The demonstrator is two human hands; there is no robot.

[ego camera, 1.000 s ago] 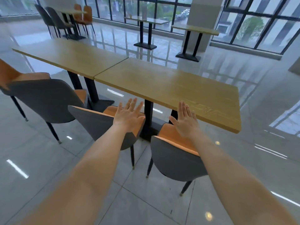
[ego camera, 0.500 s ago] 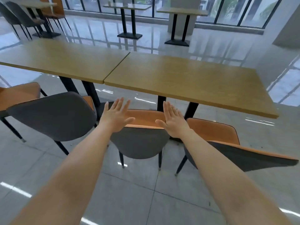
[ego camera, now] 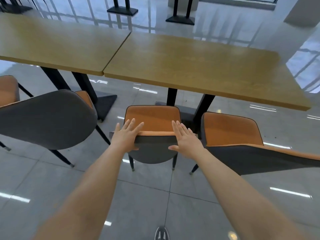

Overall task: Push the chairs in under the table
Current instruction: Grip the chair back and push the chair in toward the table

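The middle chair (ego camera: 152, 118), orange seat and grey back, stands in front of the right wooden table (ego camera: 199, 66), its seat only a little under the edge. My left hand (ego camera: 125, 134) lies on the left end of its backrest top, fingers straight and spread over the rim, thumb on the grey back. My right hand (ego camera: 186, 139) lies the same way on the right end. Another chair (ego camera: 230, 130) stands to the right, turned at an angle. A third chair (ego camera: 46, 118) shows its grey back at the left table (ego camera: 60, 44).
A fourth orange chair (ego camera: 7, 89) shows at the far left edge. Black table pedestals (ego camera: 173, 99) stand just beyond the middle chair's seat. Glossy grey floor tiles (ego camera: 147, 196) lie below me, with my shoe (ego camera: 161, 233) at the bottom. More table bases (ego camera: 180, 19) stand far back.
My view dropped and moved closer to the middle chair. Both hands, raised in the air before, have come down onto the top of its backrest.
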